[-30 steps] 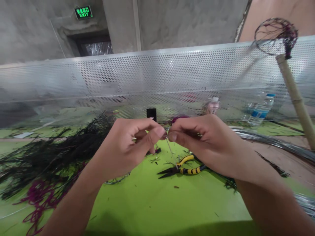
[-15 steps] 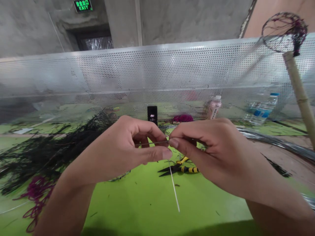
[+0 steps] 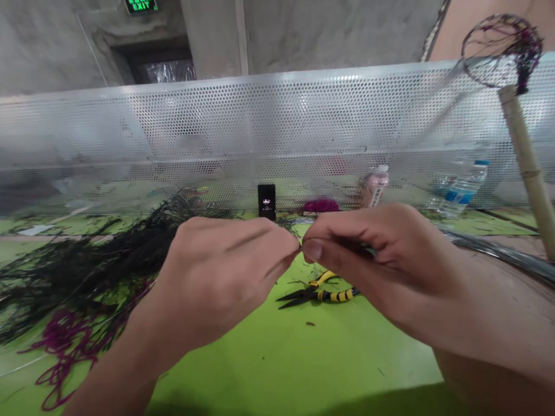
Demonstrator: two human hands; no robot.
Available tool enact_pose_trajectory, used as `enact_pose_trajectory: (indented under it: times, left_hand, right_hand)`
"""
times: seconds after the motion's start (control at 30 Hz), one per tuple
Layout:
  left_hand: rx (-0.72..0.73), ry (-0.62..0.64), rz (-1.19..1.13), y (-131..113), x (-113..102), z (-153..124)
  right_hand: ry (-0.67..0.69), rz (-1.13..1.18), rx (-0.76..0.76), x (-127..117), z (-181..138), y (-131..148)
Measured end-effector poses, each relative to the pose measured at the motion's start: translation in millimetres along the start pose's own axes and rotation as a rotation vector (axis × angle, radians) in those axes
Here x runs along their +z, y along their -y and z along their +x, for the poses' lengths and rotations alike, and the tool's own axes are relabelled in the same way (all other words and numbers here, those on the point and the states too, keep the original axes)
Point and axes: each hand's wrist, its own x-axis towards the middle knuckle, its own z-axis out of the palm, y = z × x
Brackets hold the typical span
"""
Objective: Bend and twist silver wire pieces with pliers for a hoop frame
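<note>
My left hand (image 3: 225, 268) and my right hand (image 3: 368, 260) meet fingertip to fingertip above the green table (image 3: 269, 358). Both are closed in a pinch on a thin wire, which is hidden between the fingers in this view. Yellow and black pliers (image 3: 321, 293) lie on the table just beyond and below the hands, untouched.
A heap of black and magenta fuzzy strands (image 3: 73, 277) covers the left of the table. A perforated metal screen (image 3: 277, 133) runs across the back. A phone (image 3: 266, 201), a pink bottle (image 3: 375, 185) and a water bottle (image 3: 459, 188) stand by it. A bamboo pole (image 3: 524, 167) carries a wire hoop (image 3: 498, 49); grey wire bundles (image 3: 498, 251) lie right.
Half a second ago a thin wire end hung down below my fingers; it is out of sight now. My left hand has turned, back toward me, fingers tighter against the right.
</note>
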Motion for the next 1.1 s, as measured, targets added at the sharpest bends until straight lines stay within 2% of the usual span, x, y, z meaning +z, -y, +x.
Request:
enact_pose_trajectory:
  times: [0.07, 0.13, 0.23, 0.3, 0.37, 0.43, 0.47, 0.53, 0.67, 0.87, 1.1]
  left_hand:
    - [0.056, -0.034, 0.026, -2.7, 2.5, -1.5]
    - [0.011, 0.002, -0.020, -5.2, 5.1, -1.0]
    - [-0.255, 0.068, -0.082, -5.8, 6.6, 2.5]
    - [-0.453, 0.189, -0.202, -2.8, 4.6, 5.5]
    - [-0.604, 0.374, -0.397, 2.4, 0.6, 8.8]
    - [-0.665, 0.508, -0.576, 8.4, -4.1, 12.2]
    - [-0.687, 0.536, -0.655, 11.1, -6.1, 13.7]
    - [-0.707, 0.516, -0.800, 14.9, -8.8, 15.3]
    - [-0.754, 0.349, -0.963, 14.8, -8.1, 13.7]
    - [-0.735, 0.143, -0.935, 8.3, -1.5, 12.3]
    - [-0.620, 0.082, -0.763, 11.2, -0.2, 5.4]
  right_hand:
    - [0.015, 0.049, 0.019, -0.7, -0.8, -0.7]
    - [0.000, 0.064, 0.023, -1.1, -0.8, -1.8]
    - [-0.061, 0.004, -0.011, -0.4, 1.6, -4.1]
    - [-0.065, -0.038, -0.036, 1.2, 4.2, -5.8]
    - [-0.048, -0.053, -0.043, 2.9, 6.2, -7.4]
    - [-0.033, -0.055, -0.031, 4.0, 6.8, -8.4]
    - [-0.030, -0.056, -0.028, 4.2, 6.6, -8.8]
    - [-0.031, -0.056, -0.031, 4.4, 5.9, -9.2]
    - [-0.056, -0.046, -0.044, 4.1, 4.8, -9.9]
    - [-0.070, 0.016, -0.009, 1.9, 5.4, -12.4]
    - [-0.065, 0.048, 0.007, 1.9, 6.9, -12.8]
